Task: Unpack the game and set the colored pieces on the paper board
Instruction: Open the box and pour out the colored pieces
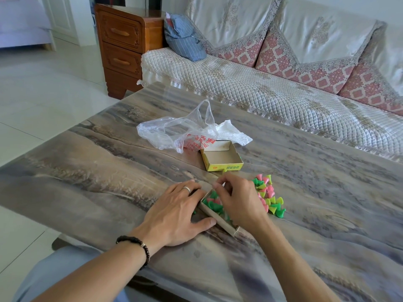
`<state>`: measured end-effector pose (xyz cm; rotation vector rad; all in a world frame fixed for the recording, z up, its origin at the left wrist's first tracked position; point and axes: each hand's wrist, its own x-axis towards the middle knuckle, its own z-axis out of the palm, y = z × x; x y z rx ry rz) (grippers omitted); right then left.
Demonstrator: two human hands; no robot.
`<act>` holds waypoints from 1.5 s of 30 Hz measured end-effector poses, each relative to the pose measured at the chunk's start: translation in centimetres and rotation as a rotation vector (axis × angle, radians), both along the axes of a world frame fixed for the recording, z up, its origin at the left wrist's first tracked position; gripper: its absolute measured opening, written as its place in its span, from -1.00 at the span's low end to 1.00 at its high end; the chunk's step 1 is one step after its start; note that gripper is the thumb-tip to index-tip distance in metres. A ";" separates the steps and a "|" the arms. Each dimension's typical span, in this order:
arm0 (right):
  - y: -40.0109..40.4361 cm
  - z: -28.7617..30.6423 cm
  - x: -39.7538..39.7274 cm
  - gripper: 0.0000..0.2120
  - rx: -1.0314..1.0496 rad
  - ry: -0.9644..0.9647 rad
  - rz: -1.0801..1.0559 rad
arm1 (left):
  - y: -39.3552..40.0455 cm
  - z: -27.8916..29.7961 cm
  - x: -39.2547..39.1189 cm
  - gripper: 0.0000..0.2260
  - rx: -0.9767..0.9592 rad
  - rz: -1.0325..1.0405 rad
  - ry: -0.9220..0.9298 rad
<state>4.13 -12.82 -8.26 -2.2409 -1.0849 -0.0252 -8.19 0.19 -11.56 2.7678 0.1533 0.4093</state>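
Note:
A shallow cardboard box tray (220,221) lies on the table in front of me, with green and pink cone-shaped pieces (212,202) inside. My left hand (178,212) lies flat beside the tray, thumb against its near wall, fingers straight. My right hand (235,199) hovers over the tray with curled fingertips at its far edge; what they pinch is hidden. A loose pile of pink, green and yellow-green pieces (269,196) lies on the table to the right of that hand. The yellow box lid (222,159) sits open side up farther back. No paper board shows.
A crumpled clear plastic bag (185,131) with red print lies behind the yellow lid. The marble-patterned table (327,192) runs wide to the right. A quilted sofa (261,88) stands behind it, and a wooden drawer cabinet (124,46) at the back left.

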 end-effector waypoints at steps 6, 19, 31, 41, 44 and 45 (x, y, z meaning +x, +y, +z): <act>0.1 1.7 5.3 -0.86 0.141 0.010 -0.307 | 0.1 0.0 0.0 -0.41 -0.019 -0.009 0.025; -0.9 -0.1 2.6 -0.76 -0.052 -0.203 -0.153 | 0.1 0.0 0.0 -0.43 -0.022 -0.002 0.015; 0.3 -0.3 -2.2 -0.59 -0.272 -0.328 0.027 | 0.1 -0.4 0.3 -0.49 -0.033 -0.007 0.017; 1.1 1.3 -0.7 -0.51 0.034 -0.002 -0.130 | 0.2 -0.4 0.1 -0.50 -0.030 -0.006 0.008; 1.0 2.4 1.9 -0.48 0.112 -0.001 -0.325 | 0.3 -0.4 0.2 -0.47 -0.023 -0.005 0.031; 0.9 2.5 3.0 -0.49 0.114 -0.014 -0.378 | 0.3 -0.4 0.2 -0.47 -0.021 -0.004 0.036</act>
